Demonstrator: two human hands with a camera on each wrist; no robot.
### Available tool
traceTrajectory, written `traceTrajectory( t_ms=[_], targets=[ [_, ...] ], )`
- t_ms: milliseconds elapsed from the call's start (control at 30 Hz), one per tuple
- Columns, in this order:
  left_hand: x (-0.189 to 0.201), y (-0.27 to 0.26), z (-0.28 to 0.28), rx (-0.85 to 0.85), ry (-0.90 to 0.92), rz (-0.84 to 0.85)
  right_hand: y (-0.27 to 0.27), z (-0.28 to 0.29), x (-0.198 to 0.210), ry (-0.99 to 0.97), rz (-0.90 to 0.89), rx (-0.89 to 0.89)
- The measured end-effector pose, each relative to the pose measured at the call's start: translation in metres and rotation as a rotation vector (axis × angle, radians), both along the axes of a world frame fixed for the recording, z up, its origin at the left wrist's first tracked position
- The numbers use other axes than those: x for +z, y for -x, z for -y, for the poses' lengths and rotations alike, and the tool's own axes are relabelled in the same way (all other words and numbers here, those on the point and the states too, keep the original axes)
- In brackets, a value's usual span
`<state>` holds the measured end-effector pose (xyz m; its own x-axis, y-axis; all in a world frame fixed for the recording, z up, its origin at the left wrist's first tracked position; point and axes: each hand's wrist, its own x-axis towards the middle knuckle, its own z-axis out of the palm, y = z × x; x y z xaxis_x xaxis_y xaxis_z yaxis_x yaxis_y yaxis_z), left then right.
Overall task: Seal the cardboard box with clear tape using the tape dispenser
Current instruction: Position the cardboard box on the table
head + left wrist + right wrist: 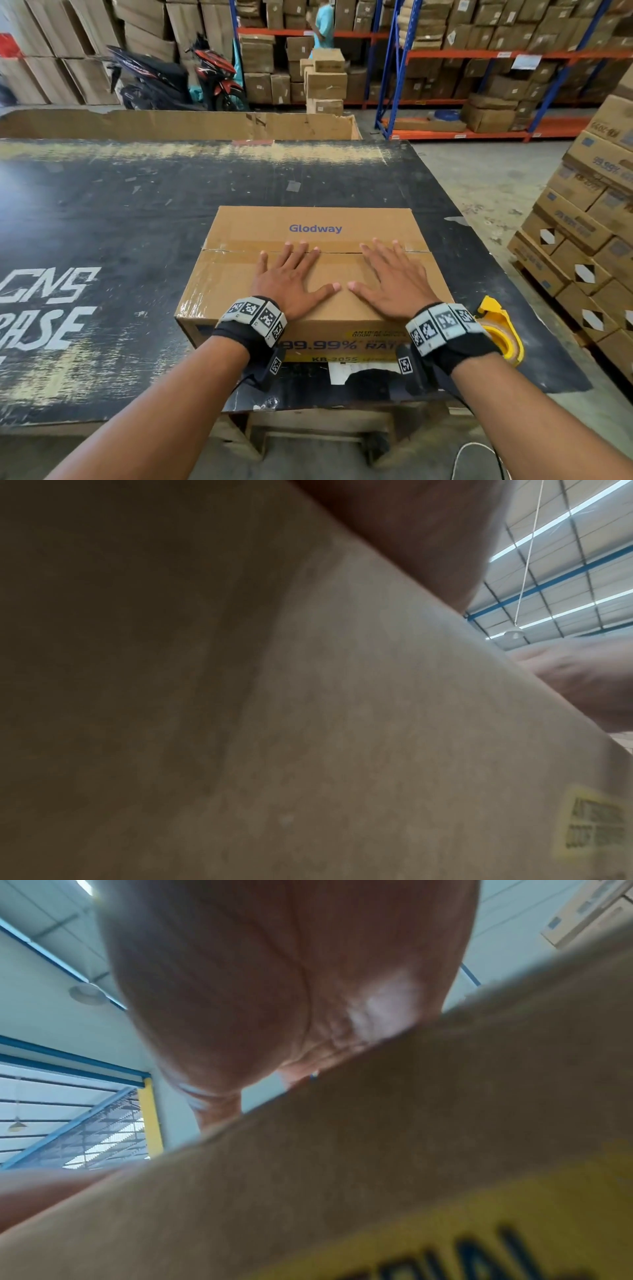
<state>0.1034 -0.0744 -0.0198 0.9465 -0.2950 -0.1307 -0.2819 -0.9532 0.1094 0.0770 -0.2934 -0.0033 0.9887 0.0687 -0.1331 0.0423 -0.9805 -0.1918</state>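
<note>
On the near right part of the dark worktop point(137, 212) sits the cardboard box point(239, 281), flaps closed, its long axis running left to right across the view. The printed word "Glodway" on its top reads upright from the near side. The flap seam point(342, 253) follows the same left-right axis, and glossy clear tape point(239, 245) lies along it and wraps down the box's left end. The near side wall carries a yellow label point(373, 334); both wrist views show that wall close up and blurred.

The yellow tape dispenser point(503, 329) lies on the worktop just beside the box's near right corner, partly hidden behind the right wrist band. Which way its cutting end points cannot be told.

Beyond the box, past the far edge of the worktop, stands a large open carton point(171, 125). Further back are a parked motorbike point(181, 78) and racks of cartons point(479, 68). To the right of the box, off the worktop, is a pallet stack of boxes point(589, 240).

Left hand point(291, 277) and right hand point(390, 277) both lie palm down and flat on the box top, fingers spread and straight, fingertips reaching the seam, thumbs pointing toward each other and nearly meeting. Neither hand grips anything. Nothing lies between the hands and the seam.
</note>
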Motion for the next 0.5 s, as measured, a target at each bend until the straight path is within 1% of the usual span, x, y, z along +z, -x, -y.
traceTrajectory(
  t_ms=[167,233,267,300,367,433,500],
  targets=[
    [-0.003,0.001,0.000,0.002,0.007,0.034,-0.006,-0.007,-0.001,-0.008,-0.057,-0.038],
    [-0.003,0.002,0.000,0.002,0.014,0.041,-0.002,-0.002,0.007,-0.114,-0.074,-0.025],
    [-0.003,0.003,0.000,0.002,0.018,0.045,0.001,0.004,0.012,-0.218,-0.066,-0.029],
    [-0.003,0.003,0.000,0.001,0.022,0.049,0.006,0.012,0.016,-0.340,-0.033,-0.050],
    [-0.002,0.002,0.000,-0.001,0.025,0.054,0.016,0.037,0.017,-0.524,0.133,-0.146],
    [-0.003,0.002,-0.001,-0.006,0.024,0.054,0.026,0.072,0.007,-0.566,0.317,-0.307],
    [-0.004,0.002,-0.001,-0.003,0.039,0.060,0.037,0.111,-0.012,-0.540,0.385,-0.508]
  ],
)
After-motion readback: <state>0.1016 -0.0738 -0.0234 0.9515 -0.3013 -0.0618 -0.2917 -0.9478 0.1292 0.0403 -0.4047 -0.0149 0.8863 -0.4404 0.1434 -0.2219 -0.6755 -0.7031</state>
